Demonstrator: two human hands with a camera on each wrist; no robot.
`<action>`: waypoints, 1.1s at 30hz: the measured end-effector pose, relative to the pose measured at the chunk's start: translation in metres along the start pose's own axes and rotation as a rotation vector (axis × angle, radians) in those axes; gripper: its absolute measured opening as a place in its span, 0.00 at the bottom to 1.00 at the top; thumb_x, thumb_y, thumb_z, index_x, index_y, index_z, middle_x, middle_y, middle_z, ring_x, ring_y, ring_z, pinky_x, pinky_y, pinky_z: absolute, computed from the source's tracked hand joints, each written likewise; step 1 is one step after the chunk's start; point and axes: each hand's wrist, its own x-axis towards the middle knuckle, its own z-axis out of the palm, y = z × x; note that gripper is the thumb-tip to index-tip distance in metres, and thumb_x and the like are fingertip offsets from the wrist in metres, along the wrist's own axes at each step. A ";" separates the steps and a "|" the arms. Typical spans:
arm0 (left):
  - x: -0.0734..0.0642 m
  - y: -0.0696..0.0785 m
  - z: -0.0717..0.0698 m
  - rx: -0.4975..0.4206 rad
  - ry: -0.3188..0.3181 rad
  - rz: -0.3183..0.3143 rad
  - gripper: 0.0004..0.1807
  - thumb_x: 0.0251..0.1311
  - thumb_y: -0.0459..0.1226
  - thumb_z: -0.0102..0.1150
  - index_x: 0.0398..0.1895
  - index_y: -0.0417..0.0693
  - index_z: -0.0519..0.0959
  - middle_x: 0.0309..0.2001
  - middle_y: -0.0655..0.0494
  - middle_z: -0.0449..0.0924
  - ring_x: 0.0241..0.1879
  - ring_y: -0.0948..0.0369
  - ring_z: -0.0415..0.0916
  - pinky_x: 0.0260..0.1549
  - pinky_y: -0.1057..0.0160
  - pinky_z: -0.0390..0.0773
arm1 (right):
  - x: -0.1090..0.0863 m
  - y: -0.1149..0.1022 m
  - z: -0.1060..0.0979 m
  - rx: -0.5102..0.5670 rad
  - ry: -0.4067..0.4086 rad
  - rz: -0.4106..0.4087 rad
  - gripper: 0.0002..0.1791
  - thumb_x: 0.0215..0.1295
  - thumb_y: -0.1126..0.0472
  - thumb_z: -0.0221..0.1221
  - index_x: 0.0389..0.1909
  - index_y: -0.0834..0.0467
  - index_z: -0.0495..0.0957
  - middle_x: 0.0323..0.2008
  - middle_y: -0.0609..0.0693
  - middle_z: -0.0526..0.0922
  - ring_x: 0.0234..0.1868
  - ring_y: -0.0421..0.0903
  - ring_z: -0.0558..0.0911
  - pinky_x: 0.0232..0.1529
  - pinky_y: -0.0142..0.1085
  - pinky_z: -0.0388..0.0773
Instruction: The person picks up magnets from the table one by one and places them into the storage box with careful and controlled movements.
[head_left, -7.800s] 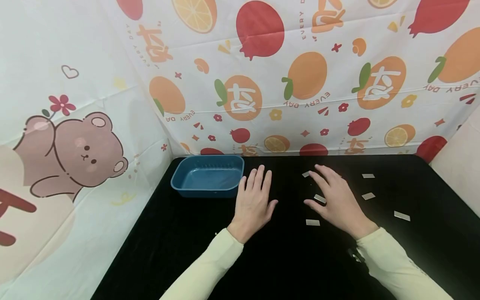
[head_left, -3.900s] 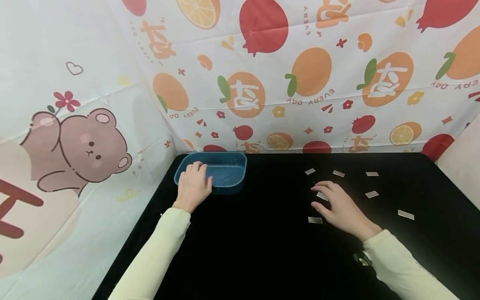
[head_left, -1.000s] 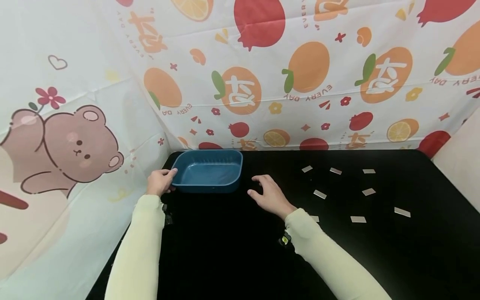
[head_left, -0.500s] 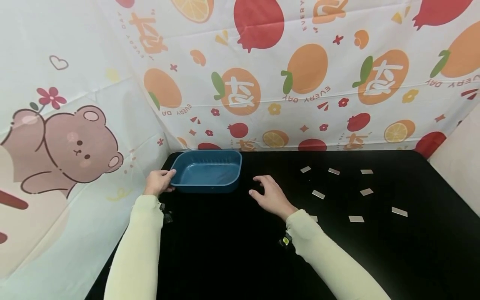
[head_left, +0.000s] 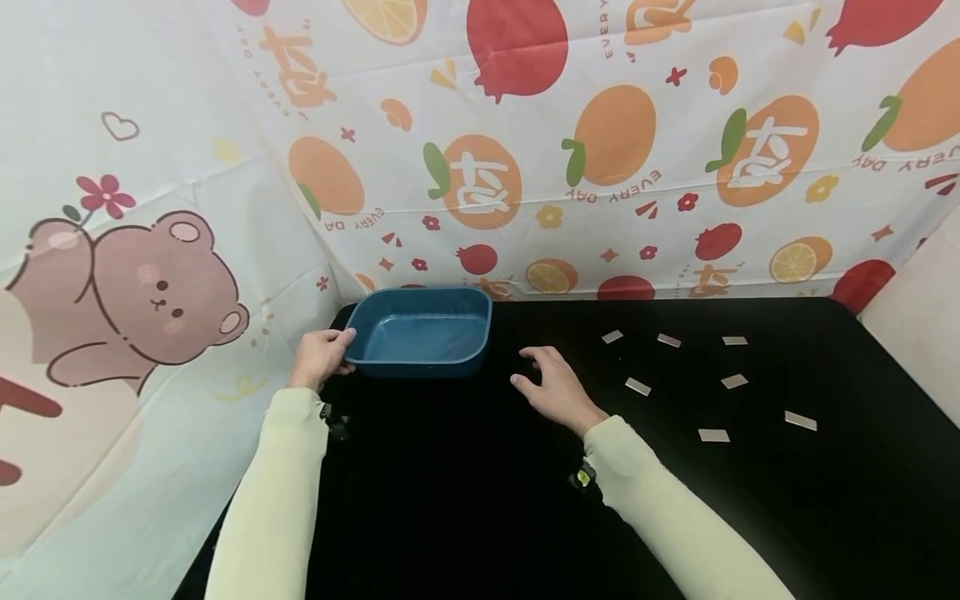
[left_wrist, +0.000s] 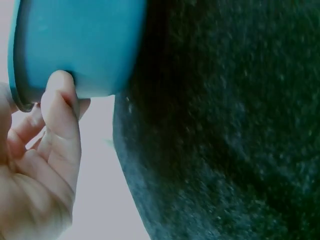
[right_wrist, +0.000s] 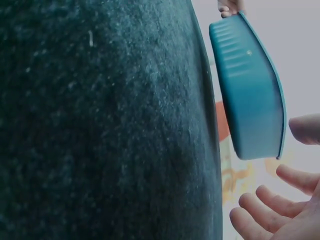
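Observation:
An oblong blue plastic basin [head_left: 427,369] is at the back left of the black table, nothing visible inside it. My left hand [head_left: 318,357] grips its left end, thumb at the rim. In the left wrist view, curled fingers of the left hand [left_wrist: 50,150] press against the outer wall of the basin [left_wrist: 85,45]. My right hand [head_left: 557,390] hovers right of the basin, fingers loosely bent and holding nothing. The right wrist view shows a gap between the right hand [right_wrist: 285,210] and the near end of the basin [right_wrist: 250,100].
Several small flat silvery rectangles lie spread over the right side of the black table [head_left: 480,500], among them one rectangle [head_left: 714,435] near the right sleeve [head_left: 660,492]. A printed fabric backdrop [head_left: 540,250] stands right behind the table's far edge.
The left hand went from the table's middle to the basin's left end and now grips it. The right hand came left from the rectangles. Lately the basin shifted slightly right and up in view.

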 end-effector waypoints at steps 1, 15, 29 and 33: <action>-0.001 0.003 0.001 0.006 0.000 0.007 0.28 0.74 0.51 0.46 0.57 0.33 0.77 0.19 0.57 0.79 0.18 0.67 0.79 0.24 0.69 0.82 | 0.000 0.001 -0.001 -0.003 0.002 -0.001 0.29 0.71 0.50 0.57 0.68 0.58 0.67 0.68 0.57 0.68 0.64 0.55 0.74 0.63 0.52 0.73; -0.014 0.028 0.028 0.016 0.009 0.055 0.23 0.75 0.47 0.46 0.47 0.33 0.80 0.21 0.51 0.80 0.16 0.66 0.79 0.22 0.67 0.82 | -0.011 0.012 -0.017 -0.007 0.008 0.022 0.32 0.70 0.50 0.58 0.70 0.58 0.64 0.69 0.59 0.66 0.66 0.56 0.74 0.64 0.54 0.73; -0.035 0.045 0.051 0.006 -0.043 0.069 0.20 0.76 0.44 0.44 0.44 0.34 0.78 0.29 0.44 0.78 0.17 0.65 0.80 0.23 0.65 0.83 | -0.025 0.033 -0.050 -0.079 0.031 -0.010 0.33 0.69 0.52 0.59 0.70 0.61 0.63 0.67 0.61 0.67 0.65 0.60 0.74 0.64 0.56 0.72; -0.042 0.048 0.057 -0.012 -0.051 0.062 0.20 0.76 0.44 0.44 0.43 0.34 0.77 0.29 0.43 0.78 0.17 0.65 0.80 0.22 0.66 0.83 | -0.028 0.037 -0.058 -0.099 0.031 -0.023 0.33 0.70 0.52 0.59 0.70 0.61 0.63 0.67 0.62 0.67 0.64 0.60 0.74 0.64 0.57 0.72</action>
